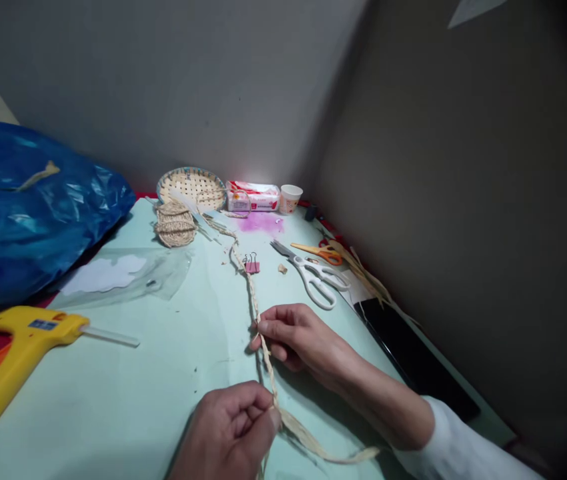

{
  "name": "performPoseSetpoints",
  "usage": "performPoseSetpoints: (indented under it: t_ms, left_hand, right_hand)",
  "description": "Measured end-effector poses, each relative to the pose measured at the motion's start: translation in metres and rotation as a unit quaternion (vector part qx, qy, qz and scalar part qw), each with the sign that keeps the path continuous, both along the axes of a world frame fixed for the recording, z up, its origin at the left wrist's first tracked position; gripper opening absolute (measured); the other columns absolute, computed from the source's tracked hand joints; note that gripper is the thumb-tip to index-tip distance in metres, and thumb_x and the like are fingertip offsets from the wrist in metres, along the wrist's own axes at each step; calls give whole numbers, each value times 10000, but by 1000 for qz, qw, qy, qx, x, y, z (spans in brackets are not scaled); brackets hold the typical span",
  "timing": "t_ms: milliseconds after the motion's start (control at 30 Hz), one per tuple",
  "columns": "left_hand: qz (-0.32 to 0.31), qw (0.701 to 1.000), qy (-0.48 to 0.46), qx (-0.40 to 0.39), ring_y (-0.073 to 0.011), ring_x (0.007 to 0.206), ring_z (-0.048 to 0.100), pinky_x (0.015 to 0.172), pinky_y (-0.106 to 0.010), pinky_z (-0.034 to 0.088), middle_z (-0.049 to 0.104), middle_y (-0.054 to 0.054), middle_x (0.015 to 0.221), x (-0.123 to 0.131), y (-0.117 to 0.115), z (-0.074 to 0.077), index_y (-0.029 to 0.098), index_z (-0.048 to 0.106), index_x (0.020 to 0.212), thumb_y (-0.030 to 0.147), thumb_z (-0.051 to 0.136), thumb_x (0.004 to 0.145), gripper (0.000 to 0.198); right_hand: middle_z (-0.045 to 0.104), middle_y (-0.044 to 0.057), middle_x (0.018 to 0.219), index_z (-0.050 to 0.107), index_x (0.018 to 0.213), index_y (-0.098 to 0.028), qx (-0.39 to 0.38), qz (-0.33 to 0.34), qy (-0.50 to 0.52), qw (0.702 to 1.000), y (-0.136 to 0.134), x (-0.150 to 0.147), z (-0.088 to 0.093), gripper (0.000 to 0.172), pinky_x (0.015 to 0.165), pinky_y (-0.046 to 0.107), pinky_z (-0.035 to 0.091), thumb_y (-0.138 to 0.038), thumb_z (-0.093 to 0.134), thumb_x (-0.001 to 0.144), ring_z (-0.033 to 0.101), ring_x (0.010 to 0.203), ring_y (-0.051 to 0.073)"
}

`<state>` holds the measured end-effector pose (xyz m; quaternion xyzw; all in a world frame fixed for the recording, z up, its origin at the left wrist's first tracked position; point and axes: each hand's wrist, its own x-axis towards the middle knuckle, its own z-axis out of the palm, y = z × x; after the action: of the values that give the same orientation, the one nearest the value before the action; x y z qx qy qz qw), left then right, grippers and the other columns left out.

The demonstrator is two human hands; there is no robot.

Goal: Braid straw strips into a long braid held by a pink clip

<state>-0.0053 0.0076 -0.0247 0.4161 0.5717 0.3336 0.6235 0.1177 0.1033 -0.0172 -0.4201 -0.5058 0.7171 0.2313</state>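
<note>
A pale green counter point(113, 400) was set into a corner of grey walls and was crowded along its edges. A crumpled blue plastic bag point(28, 200) was heaped at the far left. A yellow plastic glue gun point(18, 353) was laid in front of it, with its clear glue stick pointed to the right, and a clear plastic sheet point(123, 273) was spread between the two. At the far end a round woven cane tray point(192, 187) was propped by the wall, and a small stack of coiled straw mats point(175, 225) was placed just before it. A red-and-white tissue packet point(256, 197) and a white paper cup point(290, 198) were lined up to the tray's right, behind a pink stain point(262, 223). On the right, white-handled scissors point(316, 277) and orange-handled scissors point(321, 252) were laid near loose flat straw strips point(363, 273) and a black flat slab point(413, 357) at the counter's edge. A pale plaited straw cord point(252, 293) was stretched down the middle of the counter. Its long axis was run from the mats toward the person and slanted slightly to the right as it came nearer, and its unplaited ends were trailed off to the lower right. A small pink binder clip point(251, 265) was set against the cord partway along; whether it was clamped on could not be told. The cord was pinched under the fingertips of the right hand point(298, 337), and nearer the person it was gripped between thumb and forefinger of the clenched left hand point(228, 433).
</note>
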Motion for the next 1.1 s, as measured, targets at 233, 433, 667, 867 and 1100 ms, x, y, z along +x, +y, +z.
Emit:
performPoseSetpoints:
  t_ms: [233,433,667,867,1100]
  left_hand:
    - [-3,1000,-10,24,-87,518,238,492,-249,195,297,81,522,-1,0,-4,183,490,583,357,589,706,235]
    - [-11,999,6,38,-86,518,249,481,-240,172,320,77,521,-1,1,-7,185,479,569,340,577,689,218]
    - [-13,999,-9,40,-78,458,212,447,-235,133,283,90,486,-1,1,-10,202,452,557,333,571,693,224]
    - [-1,999,-14,41,-60,408,217,432,-224,142,304,99,463,-1,-3,-4,186,489,573,280,578,692,176]
    - [-3,999,-50,19,-32,327,206,369,-206,92,328,116,422,-3,-4,-4,176,516,639,300,596,700,160]
  right_hand:
    - [618,22,602,539,686,-135,20,-36,-23,999,2,-7,-3,113,366,188,157,-208,583,760,315,394,34]
    - [696,92,742,565,716,-117,37,-3,-25,999,17,-11,-6,208,356,196,111,-305,546,803,283,404,35]
    - [618,25,547,513,646,-136,91,-28,-69,993,22,-23,-8,105,358,195,142,-146,491,749,286,369,40]
    - [660,51,797,548,901,-142,209,-36,-122,970,-3,11,8,160,455,201,350,-294,528,853,496,530,90]
    - [646,16,772,628,910,-169,314,100,-206,921,-69,41,22,219,615,220,378,-318,470,932,546,695,128]
